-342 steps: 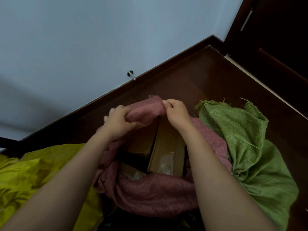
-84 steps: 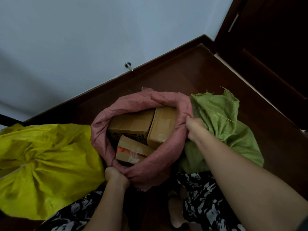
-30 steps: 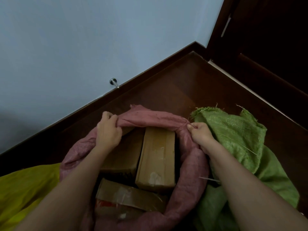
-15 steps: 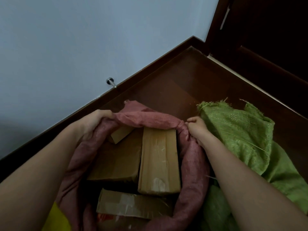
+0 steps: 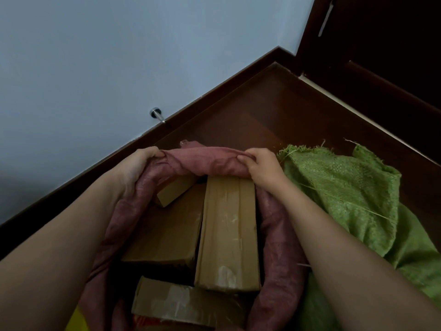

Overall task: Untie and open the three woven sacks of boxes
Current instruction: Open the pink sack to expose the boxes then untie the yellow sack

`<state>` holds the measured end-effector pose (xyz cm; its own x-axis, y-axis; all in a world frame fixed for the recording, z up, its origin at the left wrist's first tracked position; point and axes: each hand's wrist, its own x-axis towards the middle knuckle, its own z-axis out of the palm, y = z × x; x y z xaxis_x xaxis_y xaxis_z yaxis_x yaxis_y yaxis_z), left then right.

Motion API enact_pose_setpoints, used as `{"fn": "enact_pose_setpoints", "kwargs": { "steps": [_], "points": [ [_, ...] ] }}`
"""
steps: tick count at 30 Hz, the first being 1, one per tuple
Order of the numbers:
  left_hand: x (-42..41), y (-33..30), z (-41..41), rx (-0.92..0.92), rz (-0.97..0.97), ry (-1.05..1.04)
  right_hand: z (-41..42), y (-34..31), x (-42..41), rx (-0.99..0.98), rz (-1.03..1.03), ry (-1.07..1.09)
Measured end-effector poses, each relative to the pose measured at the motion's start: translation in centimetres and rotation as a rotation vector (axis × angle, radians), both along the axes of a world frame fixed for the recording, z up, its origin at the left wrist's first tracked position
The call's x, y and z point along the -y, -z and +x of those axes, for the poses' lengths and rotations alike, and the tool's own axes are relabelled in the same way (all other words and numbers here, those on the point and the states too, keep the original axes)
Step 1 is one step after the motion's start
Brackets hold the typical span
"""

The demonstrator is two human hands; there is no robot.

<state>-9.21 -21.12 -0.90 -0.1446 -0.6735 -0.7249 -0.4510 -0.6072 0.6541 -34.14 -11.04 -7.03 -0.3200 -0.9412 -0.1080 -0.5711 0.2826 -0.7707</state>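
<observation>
Gripping the rolled far rim of the pink sack (image 5: pixel 281 247) with both hands: left hand (image 5: pixel 136 168) curled round its left end, right hand (image 5: pixel 261 167) pinching its right. Open at the mouth, showing cardboard boxes (image 5: pixel 228 232). Flanked by green sack (image 5: pixel 353 201) on the right, on wooden floor (image 5: pixel 274 111).

The dark reddish-brown polished wooden floor (image 5: pixel 274 115) carries an open pink woven sack (image 5: pixel 279 271) of cardboard boxes at 6 o'clock and, touching it at 4 o'clock, a crumpled green woven sack (image 5: pixel 353 199).
</observation>
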Motion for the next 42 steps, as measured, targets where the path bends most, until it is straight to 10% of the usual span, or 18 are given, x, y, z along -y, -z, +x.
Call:
{"fn": "enact_pose_setpoints", "kwargs": {
  "steps": [5,11,14,17,22,27,32,37,42],
  "points": [
    [-0.2,2.0,-0.4,0.07,-0.29,-0.039,-0.6,-0.3,0.6,0.521,0.113,0.285],
    [-3.3,3.3,1.6,0.52,-1.027,0.717,-1.9,0.0,0.7,0.88,0.244,0.559],
    [-3.6,4.0,3.9,0.696,-1.137,1.022,-1.9,0.3,0.5,0.993,0.261,0.631],
    [-4.0,4.6,4.4,0.562,-1.071,0.82,-1.9,0.6,0.6,1.037,0.238,0.67],
    [-2.2,4.7,3.4,0.147,-0.467,-0.033,-1.0,0.7,1.2,0.583,0.262,0.587],
    [-1.4,4.9,2.7,0.213,-0.413,-0.034,1.3,0.6,0.6,-0.431,0.065,0.096],
    [-1.1,4.7,3.3,0.177,-0.362,-0.021,4.2,1.4,0.6,-0.465,-0.008,-0.4],
    [-1.8,3.8,3.8,0.102,-0.446,-0.042,4.1,2.0,2.5,-0.305,0.01,-0.023],
    [-5.4,3.0,6.6,0.629,-0.616,0.425,3.5,2.2,3.5,-0.208,0.108,0.16]
  ]
}}
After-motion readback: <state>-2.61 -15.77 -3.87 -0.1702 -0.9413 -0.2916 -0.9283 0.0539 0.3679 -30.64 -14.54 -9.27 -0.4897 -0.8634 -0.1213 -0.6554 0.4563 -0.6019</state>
